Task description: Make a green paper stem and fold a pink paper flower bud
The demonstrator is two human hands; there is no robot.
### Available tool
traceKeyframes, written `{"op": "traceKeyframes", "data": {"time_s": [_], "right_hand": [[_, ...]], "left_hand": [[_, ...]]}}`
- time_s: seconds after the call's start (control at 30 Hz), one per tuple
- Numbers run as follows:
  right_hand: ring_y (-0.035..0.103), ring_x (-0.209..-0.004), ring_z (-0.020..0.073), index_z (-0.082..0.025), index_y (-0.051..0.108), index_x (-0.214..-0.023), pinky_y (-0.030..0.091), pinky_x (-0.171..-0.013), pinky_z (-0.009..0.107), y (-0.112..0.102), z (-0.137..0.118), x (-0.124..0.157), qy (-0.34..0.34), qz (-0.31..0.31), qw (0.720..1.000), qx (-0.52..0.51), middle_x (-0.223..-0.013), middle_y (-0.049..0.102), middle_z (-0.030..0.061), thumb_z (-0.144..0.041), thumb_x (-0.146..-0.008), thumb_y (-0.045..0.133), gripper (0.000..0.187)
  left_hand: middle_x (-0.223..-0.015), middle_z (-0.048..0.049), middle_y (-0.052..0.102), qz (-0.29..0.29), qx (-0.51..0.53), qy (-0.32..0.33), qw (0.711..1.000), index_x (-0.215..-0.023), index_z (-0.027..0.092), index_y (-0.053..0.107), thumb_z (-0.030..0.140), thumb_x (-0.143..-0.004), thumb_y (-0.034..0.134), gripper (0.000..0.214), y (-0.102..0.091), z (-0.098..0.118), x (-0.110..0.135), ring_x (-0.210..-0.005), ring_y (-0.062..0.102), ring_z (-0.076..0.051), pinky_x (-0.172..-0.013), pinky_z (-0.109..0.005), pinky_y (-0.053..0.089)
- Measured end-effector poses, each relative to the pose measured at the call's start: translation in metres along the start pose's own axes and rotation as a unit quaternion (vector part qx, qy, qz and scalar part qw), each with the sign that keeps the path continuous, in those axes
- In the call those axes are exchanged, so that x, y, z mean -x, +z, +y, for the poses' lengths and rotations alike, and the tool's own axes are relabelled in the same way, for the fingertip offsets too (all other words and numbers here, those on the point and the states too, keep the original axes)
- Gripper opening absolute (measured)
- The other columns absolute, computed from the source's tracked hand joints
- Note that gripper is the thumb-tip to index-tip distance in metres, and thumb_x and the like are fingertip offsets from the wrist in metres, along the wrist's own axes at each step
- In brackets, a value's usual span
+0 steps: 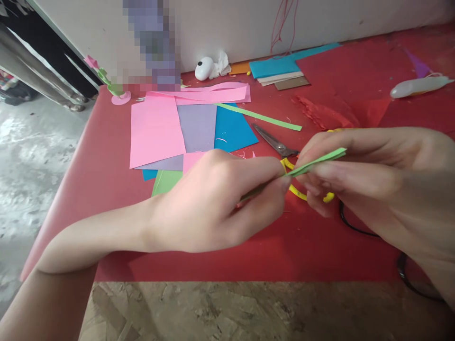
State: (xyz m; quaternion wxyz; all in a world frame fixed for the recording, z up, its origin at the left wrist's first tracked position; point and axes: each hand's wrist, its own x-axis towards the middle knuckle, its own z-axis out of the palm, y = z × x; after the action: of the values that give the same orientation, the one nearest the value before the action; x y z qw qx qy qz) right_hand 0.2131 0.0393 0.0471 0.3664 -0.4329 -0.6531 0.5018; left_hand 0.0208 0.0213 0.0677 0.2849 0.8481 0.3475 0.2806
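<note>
Nearest, a brown board is showing below the near edge of the worktop, and the left forearm is crossing that edge. Between edge and hands, red surface is giving me some room for lowering the wrists; on the right, a black cable is curving by the right wrist, partly hidden, so I am treating that side as tighter.

Above the worktop, my left hand and right hand are both pinching the green paper, its right end jutting past the right thumb. Layers are showing there, so I am favouring a light, level grip and small fingertip moves, guarding against a skewed crease.

Just beyond, the scissors are lying partly hidden, and I am counting them as the likeliest snag. Farther left, pink sheets are spreading; the wall is bounding the far side.
</note>
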Motion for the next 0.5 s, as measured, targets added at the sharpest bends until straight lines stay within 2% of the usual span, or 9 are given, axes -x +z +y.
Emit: {"op": "traceKeyframes", "data": {"time_s": [0.17,0.33,0.5], "right_hand": [[0.054,-0.047,0.0047,-0.023,0.067,-0.066,0.04,-0.037,0.009,0.003,-0.003,-0.0001,-0.004,-0.009,1.0,-0.019,-0.059,0.056,-0.0044,-0.02,-0.076,0.065,0.01],[0.053,-0.047,0.0038,-0.028,0.069,-0.077,0.038,-0.037,0.009,0.0034,0.0009,0.0007,-0.011,0.004,1.0,-0.002,-0.06,0.056,-0.0055,-0.021,-0.078,0.065,0.008],[0.05,-0.046,0.0043,-0.028,0.069,-0.073,0.038,-0.036,0.011,0.0049,0.0009,0.0034,-0.038,0.015,0.999,0.017,-0.059,0.056,-0.0055,-0.018,-0.079,0.062,0.013]], "left_hand": [[-0.048,0.0018,0.052,0.004,0.003,0.002,1.0,-0.06,0.018,0.047,0.017,-0.09,0.041,0.03,0.0012,0.0012,0.0009,-0.04,0.041,-0.004,-0.037,-0.022,0.032],[-0.051,0.0038,0.052,-0.004,-0.038,-0.018,0.999,-0.061,0.019,0.045,0.013,-0.089,0.039,0.029,0.0016,0.0019,0.0018,-0.041,0.041,-0.003,-0.038,-0.019,0.033],[-0.051,0.0037,0.052,-0.006,-0.031,-0.007,0.999,-0.062,0.018,0.047,0.013,-0.09,0.038,0.029,0.0013,0.0026,0.0029,-0.041,0.04,-0.003,-0.039,-0.018,0.033]]}}
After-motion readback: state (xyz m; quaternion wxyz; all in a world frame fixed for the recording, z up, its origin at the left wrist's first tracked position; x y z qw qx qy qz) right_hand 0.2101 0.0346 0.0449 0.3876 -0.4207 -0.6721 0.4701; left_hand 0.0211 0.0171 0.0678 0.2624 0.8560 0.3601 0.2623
